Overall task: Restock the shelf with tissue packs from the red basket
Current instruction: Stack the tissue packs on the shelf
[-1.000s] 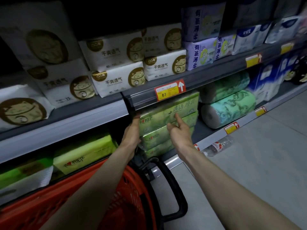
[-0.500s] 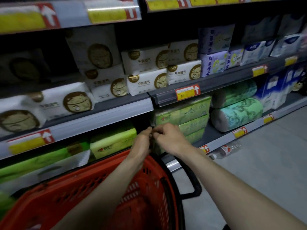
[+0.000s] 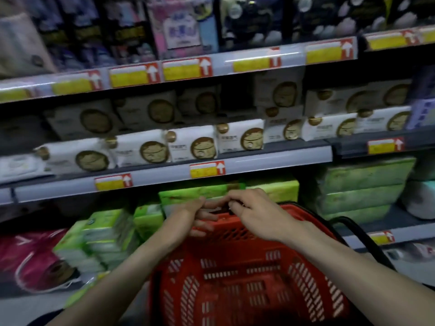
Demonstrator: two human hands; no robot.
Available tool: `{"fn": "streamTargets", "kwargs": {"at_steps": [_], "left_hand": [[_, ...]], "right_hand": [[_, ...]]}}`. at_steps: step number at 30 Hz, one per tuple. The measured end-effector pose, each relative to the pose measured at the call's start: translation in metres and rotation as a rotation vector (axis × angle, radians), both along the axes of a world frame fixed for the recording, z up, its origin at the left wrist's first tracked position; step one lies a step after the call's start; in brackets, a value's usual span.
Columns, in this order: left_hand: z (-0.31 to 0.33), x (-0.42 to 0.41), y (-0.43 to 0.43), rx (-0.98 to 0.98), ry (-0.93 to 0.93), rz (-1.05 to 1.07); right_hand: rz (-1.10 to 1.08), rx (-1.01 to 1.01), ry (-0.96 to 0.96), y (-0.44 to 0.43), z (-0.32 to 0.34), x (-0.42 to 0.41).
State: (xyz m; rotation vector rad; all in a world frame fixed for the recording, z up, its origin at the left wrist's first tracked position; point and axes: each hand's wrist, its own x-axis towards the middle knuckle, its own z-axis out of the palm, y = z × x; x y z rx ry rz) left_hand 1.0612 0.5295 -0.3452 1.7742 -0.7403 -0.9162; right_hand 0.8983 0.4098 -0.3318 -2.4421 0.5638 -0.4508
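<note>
The red basket [image 3: 247, 274] fills the lower middle of the view, and no packs show inside it. Both my hands meet at its far rim. My left hand [image 3: 188, 217] curls its fingers over the rim. My right hand [image 3: 256, 215] pinches a dark part on the rim next to the left fingers. Green tissue packs [image 3: 360, 191] are stacked on the lower shelf to the right. More green packs [image 3: 273, 187] lie just behind my hands, and another green stack [image 3: 106, 236] stands to the left.
White packs with a round brown emblem [image 3: 193, 147] line the middle shelf above yellow-and-red price tags [image 3: 207, 169]. The basket's black handle [image 3: 367, 241] sticks out to the right. A pink bag [image 3: 35, 262] lies at lower left, pale rolls [image 3: 421, 198] at far right.
Both hands left the green stack on the right and came together at the basket's far rim. The view swung left and up, and the basket now sits centred below me.
</note>
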Motion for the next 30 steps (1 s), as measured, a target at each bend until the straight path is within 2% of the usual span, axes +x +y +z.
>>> {"fn": "streamTargets", "kwargs": {"at_steps": [3,6,8,12,17,20,23,28,30], "left_hand": [[-0.012,0.035,0.046,0.028,-0.138,0.058],[-0.024,0.069,0.086,0.056,-0.395,0.094],[-0.034,0.093,0.116,0.121,-0.561,0.066],[-0.059,0.143,0.179,0.303,-0.739,-0.074],[-0.072,0.181,0.246,0.331,-0.486,0.079],[-0.087,0.199,0.283,0.378,-0.352,0.249],[-0.114,0.215,0.316,0.6,-0.287,0.299],[-0.17,0.224,0.346,0.92,-0.143,0.247],[-0.186,0.216,0.354,0.972,-0.083,0.261]], "right_hand": [[0.026,0.108,-0.012,0.022,-0.01,0.03],[0.092,0.141,0.031,0.044,-0.028,0.06],[0.129,0.142,0.055,0.062,-0.039,0.082],[0.195,0.169,0.076,0.109,-0.064,0.137],[0.291,0.239,0.108,0.178,-0.098,0.204],[0.33,0.256,0.237,0.218,-0.125,0.235],[0.379,0.29,0.405,0.251,-0.155,0.256],[0.327,0.42,0.523,0.293,-0.205,0.264],[0.311,0.483,0.579,0.306,-0.224,0.26]]}}
